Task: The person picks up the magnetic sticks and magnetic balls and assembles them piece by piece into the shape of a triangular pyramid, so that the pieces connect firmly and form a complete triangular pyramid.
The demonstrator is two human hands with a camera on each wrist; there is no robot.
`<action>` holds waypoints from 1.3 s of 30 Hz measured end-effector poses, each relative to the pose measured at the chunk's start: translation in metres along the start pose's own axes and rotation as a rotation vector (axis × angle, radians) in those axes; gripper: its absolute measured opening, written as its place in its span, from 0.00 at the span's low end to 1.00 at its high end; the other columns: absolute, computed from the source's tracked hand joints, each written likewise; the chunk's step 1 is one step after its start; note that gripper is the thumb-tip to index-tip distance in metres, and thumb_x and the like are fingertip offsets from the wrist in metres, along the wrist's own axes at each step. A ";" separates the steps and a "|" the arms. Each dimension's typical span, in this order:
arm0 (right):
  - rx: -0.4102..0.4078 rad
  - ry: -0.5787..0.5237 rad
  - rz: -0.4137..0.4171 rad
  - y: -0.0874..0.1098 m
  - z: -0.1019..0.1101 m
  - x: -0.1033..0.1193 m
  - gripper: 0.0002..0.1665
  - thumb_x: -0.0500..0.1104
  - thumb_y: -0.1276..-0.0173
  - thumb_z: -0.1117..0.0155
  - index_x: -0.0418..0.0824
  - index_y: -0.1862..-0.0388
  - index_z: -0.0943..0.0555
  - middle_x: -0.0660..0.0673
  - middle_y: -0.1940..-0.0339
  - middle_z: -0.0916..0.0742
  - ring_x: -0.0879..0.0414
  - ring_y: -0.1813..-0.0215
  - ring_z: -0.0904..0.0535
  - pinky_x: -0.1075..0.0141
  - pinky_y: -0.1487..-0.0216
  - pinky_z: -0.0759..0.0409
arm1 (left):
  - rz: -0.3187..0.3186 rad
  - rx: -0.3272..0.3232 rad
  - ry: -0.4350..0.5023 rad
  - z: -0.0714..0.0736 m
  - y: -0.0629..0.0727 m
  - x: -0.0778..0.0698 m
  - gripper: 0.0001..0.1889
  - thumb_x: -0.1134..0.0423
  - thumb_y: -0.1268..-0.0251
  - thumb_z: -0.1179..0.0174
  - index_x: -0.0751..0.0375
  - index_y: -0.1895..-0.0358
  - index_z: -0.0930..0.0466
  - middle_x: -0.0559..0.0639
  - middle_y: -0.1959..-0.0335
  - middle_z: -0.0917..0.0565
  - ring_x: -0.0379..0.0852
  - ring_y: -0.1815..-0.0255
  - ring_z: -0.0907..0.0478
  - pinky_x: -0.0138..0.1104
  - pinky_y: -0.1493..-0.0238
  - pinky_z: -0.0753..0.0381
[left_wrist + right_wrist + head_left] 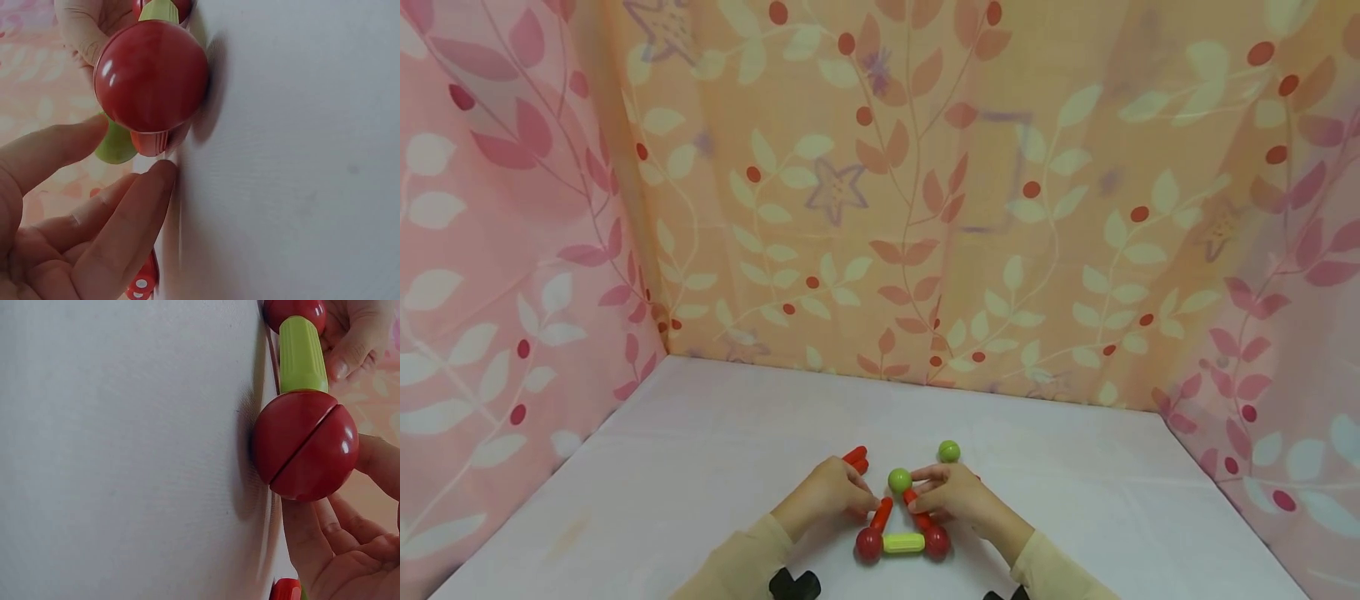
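A toy frame joins two red balls (869, 545) by a yellow-green rod (903, 543), with a red rod (882, 515) rising from the left ball. From the right ball (305, 445) another red rod (921, 510) slants toward a green ball (900, 480) at the top. My right hand (953, 493) pinches this right rod near the green ball, its index finger against the ball. Beside the left rod is my left hand (835, 490), fingertips close to the rod's upper end. Its thumb and fingers (134, 219) stand apart in the left wrist view.
Loose red rods (856, 458) lie beyond my left hand. A second green ball (949, 451) sits behind my right hand, near a partly hidden red piece. All of it lies on a white-covered table (737, 408), enclosed by leaf-patterned curtains (910, 200). Black wrist gear (795, 585) shows at the lower edge.
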State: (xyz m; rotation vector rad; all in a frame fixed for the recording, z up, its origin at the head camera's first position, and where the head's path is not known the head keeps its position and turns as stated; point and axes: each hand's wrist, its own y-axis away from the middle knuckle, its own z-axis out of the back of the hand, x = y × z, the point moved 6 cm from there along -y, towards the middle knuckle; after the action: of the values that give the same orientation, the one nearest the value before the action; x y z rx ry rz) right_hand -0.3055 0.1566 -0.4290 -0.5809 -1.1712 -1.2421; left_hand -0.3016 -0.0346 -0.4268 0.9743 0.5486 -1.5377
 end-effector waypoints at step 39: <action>0.010 -0.011 0.002 -0.001 -0.002 0.002 0.28 0.33 0.44 0.26 0.30 0.43 0.20 0.49 0.67 0.12 0.61 0.67 0.17 0.62 0.62 0.13 | 0.048 -0.005 0.077 -0.012 0.001 -0.002 0.08 0.65 0.51 0.24 0.63 0.70 0.13 0.51 0.70 0.19 0.40 0.78 0.23 0.30 0.71 0.17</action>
State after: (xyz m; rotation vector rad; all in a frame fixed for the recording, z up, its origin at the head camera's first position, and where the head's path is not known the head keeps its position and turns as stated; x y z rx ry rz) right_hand -0.3060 0.1542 -0.4281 -0.5820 -1.1847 -1.2319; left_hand -0.2977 -0.0240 -0.4312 1.0392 0.5791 -1.4607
